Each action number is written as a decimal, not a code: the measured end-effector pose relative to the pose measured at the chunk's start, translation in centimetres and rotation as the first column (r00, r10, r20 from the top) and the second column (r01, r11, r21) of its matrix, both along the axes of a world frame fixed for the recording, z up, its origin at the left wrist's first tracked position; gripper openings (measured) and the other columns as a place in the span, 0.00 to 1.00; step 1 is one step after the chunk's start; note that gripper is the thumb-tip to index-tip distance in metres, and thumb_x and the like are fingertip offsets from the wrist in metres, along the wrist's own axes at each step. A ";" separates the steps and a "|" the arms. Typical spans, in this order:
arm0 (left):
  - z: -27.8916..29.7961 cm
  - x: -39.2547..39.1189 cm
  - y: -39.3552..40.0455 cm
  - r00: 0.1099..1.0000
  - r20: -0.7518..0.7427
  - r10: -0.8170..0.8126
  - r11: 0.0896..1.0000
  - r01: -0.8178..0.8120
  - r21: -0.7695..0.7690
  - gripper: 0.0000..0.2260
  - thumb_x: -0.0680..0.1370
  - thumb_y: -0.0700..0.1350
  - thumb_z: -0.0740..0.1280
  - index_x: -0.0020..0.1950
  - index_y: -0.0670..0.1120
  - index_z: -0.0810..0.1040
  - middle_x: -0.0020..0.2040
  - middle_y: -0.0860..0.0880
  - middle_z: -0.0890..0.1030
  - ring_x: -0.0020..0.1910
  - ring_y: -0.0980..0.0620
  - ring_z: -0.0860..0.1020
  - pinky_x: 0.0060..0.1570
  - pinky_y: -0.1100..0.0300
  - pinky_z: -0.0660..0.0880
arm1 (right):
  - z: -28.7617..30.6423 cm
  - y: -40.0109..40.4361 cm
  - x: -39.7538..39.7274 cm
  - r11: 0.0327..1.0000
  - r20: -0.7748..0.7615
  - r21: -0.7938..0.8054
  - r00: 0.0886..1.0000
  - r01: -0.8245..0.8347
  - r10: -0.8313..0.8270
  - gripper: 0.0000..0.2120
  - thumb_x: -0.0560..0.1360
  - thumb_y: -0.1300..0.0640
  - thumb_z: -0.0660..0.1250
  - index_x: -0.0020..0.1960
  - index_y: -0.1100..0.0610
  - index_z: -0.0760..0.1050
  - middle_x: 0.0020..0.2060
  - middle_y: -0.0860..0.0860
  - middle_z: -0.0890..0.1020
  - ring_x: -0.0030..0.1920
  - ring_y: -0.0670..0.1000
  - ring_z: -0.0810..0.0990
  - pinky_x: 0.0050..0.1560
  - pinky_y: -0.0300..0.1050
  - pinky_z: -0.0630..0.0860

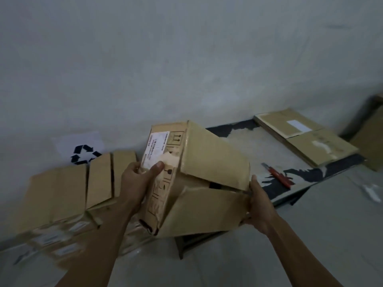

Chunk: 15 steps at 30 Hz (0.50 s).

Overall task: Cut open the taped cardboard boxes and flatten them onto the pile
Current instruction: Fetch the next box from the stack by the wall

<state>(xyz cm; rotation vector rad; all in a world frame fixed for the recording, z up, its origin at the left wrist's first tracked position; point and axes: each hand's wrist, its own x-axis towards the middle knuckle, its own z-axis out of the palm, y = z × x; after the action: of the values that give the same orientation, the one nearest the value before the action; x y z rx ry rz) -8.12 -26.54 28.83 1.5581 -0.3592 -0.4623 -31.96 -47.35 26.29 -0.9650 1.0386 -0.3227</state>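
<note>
I hold a brown cardboard box (209,160) in the air in front of me, tilted, with its flaps open toward me. My left hand (141,179) grips its left side, thumb pressed by the torn white shipping label (156,149). My right hand (260,206) clasps the right edge of the lower flap (207,212). A pile of flattened boxes (68,195) lies on the floor at the left, against the wall. A red utility knife (278,175) rests on the low table (310,177), apart from both hands.
A white sheet with a black recycling symbol (84,154) hangs on the wall behind the pile. More flat taped boxes (304,137) sit on the table's far right end. Another carton (371,137) stands at the right edge. White scraps (373,192) lie on the grey floor.
</note>
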 end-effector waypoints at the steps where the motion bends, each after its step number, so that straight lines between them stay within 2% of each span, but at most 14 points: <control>1: 0.4 -1.0 -1.3 0.999 0.034 -0.005 1.000 0.006 -0.013 0.39 0.58 0.62 0.82 0.60 0.41 0.76 0.51 0.46 0.84 0.42 0.53 0.84 0.33 0.65 0.78 | 0.4 -1.3 -0.7 0.998 0.017 0.059 1.000 -0.010 0.009 0.36 0.74 0.25 0.52 0.76 0.42 0.61 0.72 0.52 0.66 0.75 0.62 0.60 0.60 0.72 0.65; 3: 1.0 -2.6 -3.8 0.994 0.109 -0.025 1.000 0.027 -0.016 0.42 0.54 0.63 0.79 0.61 0.44 0.75 0.52 0.49 0.83 0.43 0.54 0.85 0.35 0.63 0.80 | 0.6 -3.8 -1.2 0.988 0.054 0.151 0.999 -0.013 0.005 0.40 0.71 0.23 0.52 0.77 0.41 0.58 0.76 0.56 0.63 0.75 0.66 0.58 0.58 0.76 0.66; 6: 1.7 -4.1 -7.6 0.969 0.234 -0.077 0.997 0.070 0.039 0.45 0.51 0.66 0.80 0.63 0.49 0.73 0.53 0.52 0.83 0.46 0.55 0.85 0.40 0.57 0.82 | 0.4 -7.5 -1.1 0.956 0.123 0.288 0.989 0.046 -0.085 0.49 0.68 0.22 0.57 0.80 0.45 0.51 0.79 0.57 0.56 0.77 0.67 0.54 0.66 0.80 0.56; 8: 1.9 -4.6 -10.1 0.948 0.305 -0.095 0.995 0.078 0.067 0.45 0.49 0.69 0.80 0.61 0.55 0.73 0.52 0.58 0.82 0.47 0.59 0.84 0.43 0.54 0.83 | 0.7 -9.8 -0.7 0.915 0.216 0.399 0.965 0.052 -0.149 0.47 0.70 0.23 0.57 0.79 0.50 0.56 0.76 0.61 0.61 0.74 0.70 0.58 0.68 0.78 0.55; 10: 2.1 -5.0 -13.0 0.914 0.398 -0.085 0.993 0.047 0.105 0.42 0.46 0.73 0.78 0.57 0.62 0.72 0.51 0.61 0.82 0.47 0.61 0.82 0.45 0.52 0.82 | 0.7 -12.5 0.7 0.883 0.344 0.469 0.923 -0.010 -0.173 0.37 0.74 0.27 0.55 0.70 0.54 0.69 0.64 0.65 0.73 0.66 0.72 0.67 0.65 0.75 0.63; 11: 2.2 -5.0 -14.7 0.892 0.446 -0.075 0.991 0.016 0.134 0.41 0.46 0.75 0.77 0.55 0.63 0.71 0.50 0.61 0.81 0.47 0.60 0.81 0.46 0.52 0.82 | 0.2 -14.0 1.7 0.873 0.427 0.480 0.892 -0.086 -0.147 0.36 0.77 0.30 0.54 0.71 0.57 0.68 0.60 0.65 0.75 0.63 0.71 0.70 0.62 0.72 0.68; 12: 2.3 -4.9 -16.5 0.856 0.512 -0.070 0.986 -0.020 0.168 0.41 0.46 0.77 0.75 0.54 0.64 0.70 0.50 0.61 0.80 0.48 0.59 0.80 0.47 0.53 0.81 | -0.3 -15.5 2.7 0.866 0.515 0.473 0.847 -0.158 -0.127 0.36 0.78 0.31 0.51 0.74 0.58 0.63 0.61 0.64 0.73 0.62 0.69 0.72 0.60 0.70 0.71; 13: 2.3 -4.8 -18.3 0.798 0.598 -0.075 0.979 -0.053 0.194 0.41 0.47 0.79 0.72 0.55 0.64 0.69 0.51 0.61 0.77 0.48 0.59 0.78 0.47 0.54 0.78 | -0.7 -17.0 3.5 0.875 0.558 0.456 0.818 -0.162 -0.139 0.38 0.78 0.32 0.51 0.75 0.59 0.57 0.63 0.64 0.70 0.61 0.69 0.73 0.58 0.70 0.73; 14: 2.2 -4.5 -20.2 0.724 0.684 -0.091 0.976 -0.072 0.206 0.41 0.49 0.80 0.71 0.57 0.62 0.70 0.51 0.60 0.76 0.48 0.58 0.76 0.48 0.56 0.76 | -1.4 -18.7 4.2 0.885 0.570 0.440 0.809 -0.151 -0.146 0.38 0.77 0.33 0.54 0.74 0.59 0.56 0.62 0.65 0.69 0.59 0.69 0.75 0.54 0.70 0.75; 15: 2.0 -4.1 -22.0 0.653 0.751 -0.100 0.976 -0.081 0.201 0.42 0.52 0.80 0.70 0.58 0.57 0.72 0.51 0.58 0.75 0.46 0.58 0.74 0.47 0.57 0.73 | -2.1 -20.4 4.8 0.896 0.576 0.414 0.808 -0.161 -0.121 0.37 0.76 0.33 0.57 0.71 0.61 0.60 0.60 0.67 0.72 0.56 0.70 0.77 0.49 0.69 0.77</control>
<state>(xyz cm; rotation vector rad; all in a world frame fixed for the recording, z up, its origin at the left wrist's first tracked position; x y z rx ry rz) -12.22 -48.59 30.87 1.9231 -0.9969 0.2020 -27.14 -67.71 24.22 -0.4014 0.4815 -0.3188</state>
